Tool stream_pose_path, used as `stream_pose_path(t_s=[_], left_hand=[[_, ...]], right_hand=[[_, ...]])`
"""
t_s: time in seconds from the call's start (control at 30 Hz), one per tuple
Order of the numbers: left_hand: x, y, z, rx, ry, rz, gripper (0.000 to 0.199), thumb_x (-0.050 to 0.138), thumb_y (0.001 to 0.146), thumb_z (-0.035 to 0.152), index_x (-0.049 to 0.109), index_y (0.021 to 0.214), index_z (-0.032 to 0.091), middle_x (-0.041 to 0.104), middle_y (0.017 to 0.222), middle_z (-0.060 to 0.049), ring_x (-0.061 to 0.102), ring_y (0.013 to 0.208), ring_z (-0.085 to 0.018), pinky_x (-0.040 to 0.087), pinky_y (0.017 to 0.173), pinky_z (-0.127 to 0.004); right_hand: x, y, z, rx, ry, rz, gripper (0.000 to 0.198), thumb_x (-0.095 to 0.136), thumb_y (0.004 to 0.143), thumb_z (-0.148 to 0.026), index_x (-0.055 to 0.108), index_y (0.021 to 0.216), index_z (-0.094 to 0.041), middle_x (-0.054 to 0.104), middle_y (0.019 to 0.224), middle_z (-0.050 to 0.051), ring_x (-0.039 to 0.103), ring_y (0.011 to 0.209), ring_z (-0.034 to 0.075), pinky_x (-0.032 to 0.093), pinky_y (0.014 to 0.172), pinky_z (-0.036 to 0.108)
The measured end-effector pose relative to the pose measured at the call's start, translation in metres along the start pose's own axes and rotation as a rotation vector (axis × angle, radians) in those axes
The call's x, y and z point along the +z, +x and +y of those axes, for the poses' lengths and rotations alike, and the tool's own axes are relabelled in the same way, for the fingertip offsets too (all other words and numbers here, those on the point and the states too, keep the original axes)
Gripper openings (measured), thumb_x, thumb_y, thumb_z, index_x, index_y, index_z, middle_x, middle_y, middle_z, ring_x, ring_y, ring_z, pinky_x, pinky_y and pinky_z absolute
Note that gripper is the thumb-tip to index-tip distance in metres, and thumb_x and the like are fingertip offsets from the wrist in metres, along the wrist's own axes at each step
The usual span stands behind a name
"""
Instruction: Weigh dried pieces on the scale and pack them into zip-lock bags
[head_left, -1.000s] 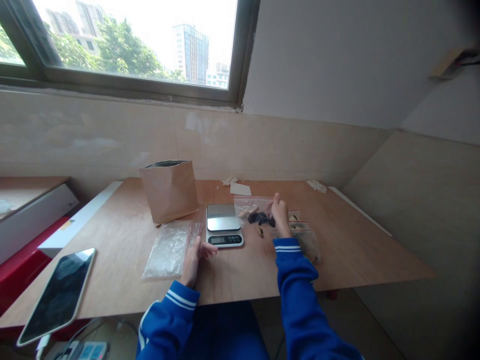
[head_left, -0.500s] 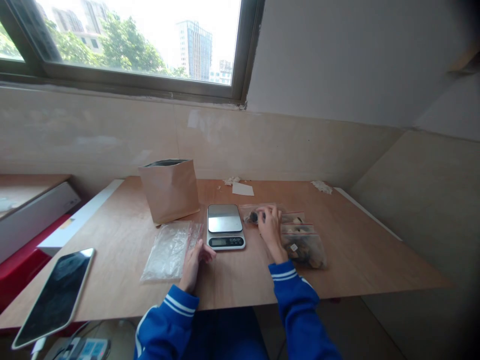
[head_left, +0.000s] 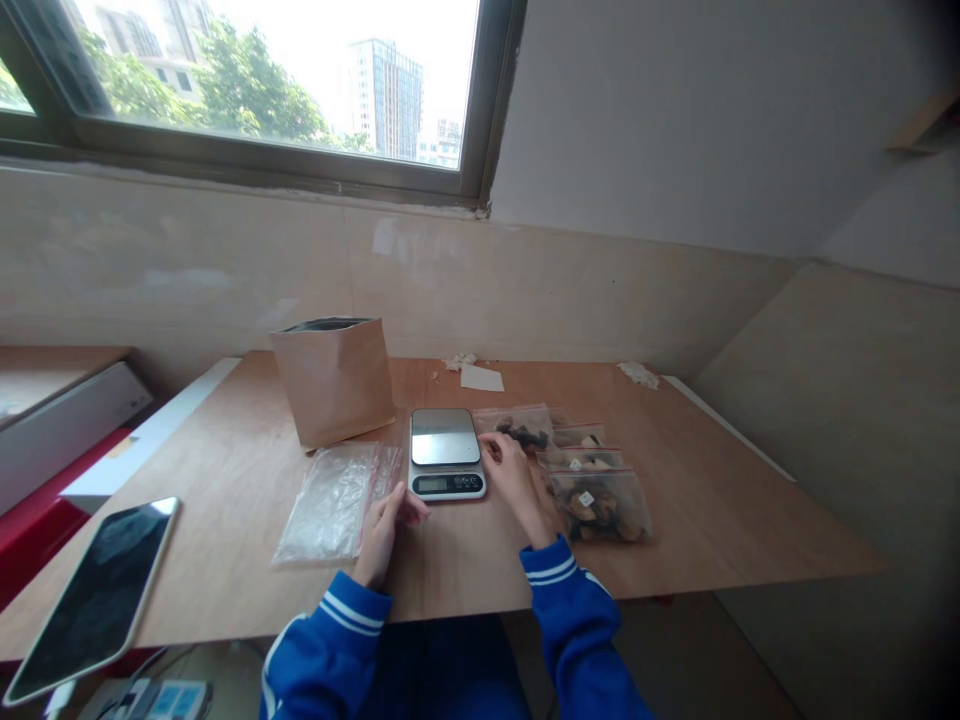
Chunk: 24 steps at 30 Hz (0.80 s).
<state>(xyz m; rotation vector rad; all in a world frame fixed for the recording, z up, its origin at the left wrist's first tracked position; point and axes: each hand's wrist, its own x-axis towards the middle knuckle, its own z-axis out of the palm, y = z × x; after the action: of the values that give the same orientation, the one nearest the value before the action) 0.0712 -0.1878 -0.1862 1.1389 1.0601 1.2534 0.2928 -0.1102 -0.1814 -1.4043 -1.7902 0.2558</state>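
Observation:
A kitchen scale [head_left: 445, 445] with a silver plate and dark display strip sits in the middle of the table. My left hand [head_left: 386, 520] rests at its front left corner, fingers loosely stretched and holding nothing, beside flat clear zip bags [head_left: 322, 510]. Against the scale's right edge is my right hand [head_left: 506, 470], its fingers loosely bent with nothing visible in them; whether it touches the scale I cannot tell. Behind that hand lies a zip bag of dark dried pieces [head_left: 523, 432]. A zip bag of brown and dark pieces [head_left: 600, 505] with a small white label lies to the right.
A brown paper pouch [head_left: 334, 385], open at the top, stands behind the clear bags. Toward the wall lie a white card [head_left: 482, 378] and crumpled paper [head_left: 639, 374]. A tablet [head_left: 94, 595] with a plugged cable lies at the left edge.
My right hand has come off the bag of dark pieces and moved left and toward me, to the scale's right side. My left hand stays in place.

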Motion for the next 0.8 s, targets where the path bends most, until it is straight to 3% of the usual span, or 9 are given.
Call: stream_pose_path(t_s=[0.17,0.27,0.4,0.5,0.57,0.63,0.7,0.8], left_hand=[[0.003,-0.006,0.002,0.062,0.072,0.038,0.058,0.044,0.087,0.06,0.069,0.061,0.015,0.064,0.065,-0.008,0.053,0.061,-0.016,0.041,0.061,-0.028],[0.001,-0.012,0.013,0.209,0.198,0.135,0.051,0.041,0.091,0.053,0.071,0.071,0.016,0.063,0.071,-0.008,0.054,0.066,-0.017,0.042,0.064,-0.029],[-0.008,0.0,0.063,0.525,0.489,0.414,0.029,0.047,0.091,0.038,0.069,0.101,0.021,0.061,0.103,-0.008,0.057,0.093,-0.021,0.046,0.083,-0.033],[-0.019,0.033,0.118,0.691,0.698,0.679,0.037,0.046,0.092,0.029,0.058,0.126,0.023,0.049,0.129,-0.011,0.051,0.114,-0.023,0.041,0.098,-0.039],[-0.03,0.062,0.151,0.704,0.843,0.836,0.042,0.047,0.09,0.024,0.054,0.132,0.025,0.04,0.141,-0.011,0.04,0.129,-0.027,0.029,0.11,-0.045],[-0.044,0.091,0.172,0.634,0.945,0.906,0.043,0.049,0.09,0.026,0.053,0.133,0.027,0.029,0.151,-0.009,0.027,0.138,-0.031,0.021,0.112,-0.05],[-0.058,0.113,0.181,0.543,1.021,0.887,0.038,0.047,0.092,0.031,0.058,0.126,0.022,0.029,0.152,-0.011,0.016,0.142,-0.036,0.016,0.112,-0.055],[-0.073,0.125,0.175,0.414,1.092,0.822,0.034,0.042,0.094,0.033,0.067,0.108,0.014,0.044,0.142,-0.015,0.016,0.141,-0.039,0.013,0.11,-0.06]], right_hand=[[0.02,0.031,-0.04,-0.112,0.139,-0.077,0.028,0.048,0.083,-0.012,0.067,0.103,-0.02,0.069,0.102,0.007,0.061,0.099,0.022,0.046,0.089,0.035],[0.022,0.02,-0.045,-0.093,0.123,0.004,0.025,0.05,0.086,-0.016,0.067,0.103,-0.021,0.068,0.107,0.01,0.059,0.104,0.024,0.044,0.094,0.039],[0.007,-0.029,-0.04,-0.03,0.159,0.202,0.025,0.043,0.09,-0.019,0.066,0.101,-0.02,0.065,0.104,0.01,0.058,0.102,0.023,0.044,0.093,0.04],[-0.006,-0.07,-0.039,0.04,0.187,0.284,0.025,0.041,0.092,-0.019,0.066,0.092,-0.02,0.065,0.093,0.007,0.059,0.094,0.022,0.046,0.086,0.038],[-0.012,-0.09,-0.042,0.079,0.196,0.31,0.025,0.041,0.091,-0.017,0.065,0.088,-0.02,0.065,0.089,0.006,0.059,0.09,0.021,0.046,0.082,0.035],[-0.016,-0.102,-0.049,0.093,0.21,0.311,0.025,0.041,0.091,-0.015,0.065,0.086,-0.021,0.064,0.087,0.005,0.058,0.088,0.021,0.046,0.08,0.034],[-0.019,-0.105,-0.058,0.076,0.236,0.288,0.025,0.041,0.091,-0.013,0.064,0.085,-0.021,0.063,0.087,0.005,0.058,0.088,0.02,0.046,0.08,0.034],[-0.021,-0.103,-0.078,0.017,0.291,0.254,0.026,0.041,0.092,-0.012,0.063,0.085,-0.022,0.063,0.087,0.004,0.059,0.089,0.019,0.046,0.081,0.032]])
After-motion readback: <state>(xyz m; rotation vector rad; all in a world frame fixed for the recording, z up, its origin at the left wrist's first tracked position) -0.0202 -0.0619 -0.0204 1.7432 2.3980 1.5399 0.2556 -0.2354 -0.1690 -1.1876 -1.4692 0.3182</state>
